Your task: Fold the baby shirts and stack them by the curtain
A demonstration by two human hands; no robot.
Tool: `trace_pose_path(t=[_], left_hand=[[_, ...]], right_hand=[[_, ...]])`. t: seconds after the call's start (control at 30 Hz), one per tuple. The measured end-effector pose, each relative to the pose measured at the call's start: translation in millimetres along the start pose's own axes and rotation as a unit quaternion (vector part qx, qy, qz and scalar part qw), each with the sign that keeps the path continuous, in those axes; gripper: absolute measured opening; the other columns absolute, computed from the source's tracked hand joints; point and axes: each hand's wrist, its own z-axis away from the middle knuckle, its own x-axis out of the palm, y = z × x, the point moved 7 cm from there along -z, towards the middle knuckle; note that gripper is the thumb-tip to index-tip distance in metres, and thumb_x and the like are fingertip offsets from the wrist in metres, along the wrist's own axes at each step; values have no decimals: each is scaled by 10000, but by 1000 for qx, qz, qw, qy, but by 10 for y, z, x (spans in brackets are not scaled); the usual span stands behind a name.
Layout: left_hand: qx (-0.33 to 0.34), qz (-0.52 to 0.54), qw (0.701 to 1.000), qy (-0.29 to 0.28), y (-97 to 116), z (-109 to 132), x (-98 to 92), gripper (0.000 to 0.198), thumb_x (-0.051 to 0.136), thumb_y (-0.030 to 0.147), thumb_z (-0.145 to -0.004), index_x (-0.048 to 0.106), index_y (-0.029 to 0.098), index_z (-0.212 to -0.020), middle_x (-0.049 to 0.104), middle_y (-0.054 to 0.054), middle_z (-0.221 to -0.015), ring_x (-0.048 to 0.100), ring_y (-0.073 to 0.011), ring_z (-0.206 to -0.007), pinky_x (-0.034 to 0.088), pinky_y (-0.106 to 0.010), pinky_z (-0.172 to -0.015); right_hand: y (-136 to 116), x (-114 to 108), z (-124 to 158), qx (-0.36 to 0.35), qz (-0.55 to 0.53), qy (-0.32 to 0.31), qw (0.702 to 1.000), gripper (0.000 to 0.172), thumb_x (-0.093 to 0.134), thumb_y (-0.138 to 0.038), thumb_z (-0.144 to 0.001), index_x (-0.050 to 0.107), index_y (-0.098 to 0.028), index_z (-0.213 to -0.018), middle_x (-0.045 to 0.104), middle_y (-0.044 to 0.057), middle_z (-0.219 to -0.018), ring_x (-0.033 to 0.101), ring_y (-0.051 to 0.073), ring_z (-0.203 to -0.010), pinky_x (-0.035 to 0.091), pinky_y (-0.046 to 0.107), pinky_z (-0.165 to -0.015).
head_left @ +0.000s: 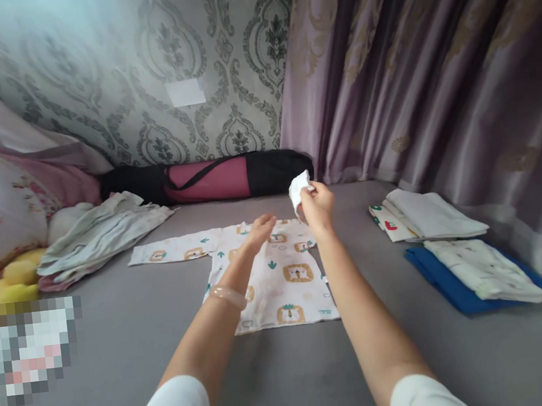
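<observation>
Folding looks to be at the sleeve stage: the sleeve (298, 187) is pinched up by the right hand (317, 208), while the shirt (283, 279) is pressed flat on the bed (121, 348) by the open left hand (259, 230). Next it'd probably need to be laid smoothly across the chest.

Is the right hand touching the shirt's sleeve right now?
Touching. The head view shows the right hand pinching the lifted sleeve between its fingertips.

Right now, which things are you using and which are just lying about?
Busy with: white lion-print baby shirt, its sleeve pinched up by the right hand; left hand open over its top.
Lying about: folded white cloths, blue folded cloth, pink-and-black rolled bag, crumpled pale clothes, yellow soft toy.
</observation>
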Motion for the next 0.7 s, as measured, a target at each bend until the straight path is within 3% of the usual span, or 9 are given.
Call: trace_pose_path(t=[0.1,0.2,0.3,0.37,0.47,0.6,0.7], left_hand=[[-75,220,971,62,-244,210,-452,365,494,416,-934,580,106,-1106,629,-188,-1211,663,-215,-1010,513,-308,-862],[-115,308,939,101,-445,375,-703,366,477,425,-947,566,94,-1076,659,-195,-1118,681,-193,-922,521,-291,-826],[-138,345,920,121,-599,446,-756,428,386,467,-974,535,93,-1118,672,-174,-1037,685,-174,-847,531,-279,-779],[-129,342,922,127,-651,453,-744,478,362,515,-968,527,106,-1152,675,-144,-996,681,-165,-810,535,-270,-750],[-92,277,944,152,-667,458,-763,500,475,526,-919,504,148,-1245,664,-88,-972,657,-127,-715,530,-237,-685],[-56,153,973,165,-639,461,-793,665,643,328,-819,375,205,-1415,628,-25,-885,578,-78,-544,450,-179,-511],[-38,93,980,170,-616,460,-825,521,579,201,-786,536,169,-1304,582,5,-775,525,-74,-505,423,-180,-485]], right_hand=[[-44,282,209,-21,35,-14,999,416,431,-250,-806,657,-97,-1120,726,110,-872,668,219,-794,519,303,-767],[-36,608,458,-24,86,-47,995,373,444,-232,-831,653,-136,-1125,729,117,-932,676,238,-879,506,328,-829],[52,1024,704,-52,103,-192,975,390,485,-246,-869,597,-146,-1229,723,125,-1041,675,236,-977,501,336,-878],[150,1180,801,-78,95,-281,952,411,518,-247,-879,569,-141,-1273,699,130,-1139,660,219,-1047,490,319,-920],[340,1040,671,-99,122,-285,945,410,460,-219,-921,541,-142,-1316,629,125,-1283,596,183,-1174,435,294,-1007],[677,518,246,-78,273,-221,933,455,341,-188,-954,499,-116,-1374,572,122,-1359,535,177,-1251,398,278,-1047],[907,230,46,-62,384,-205,898,490,309,-155,-940,471,-69,-1395,572,147,-1353,551,205,-1234,415,288,-1030]])
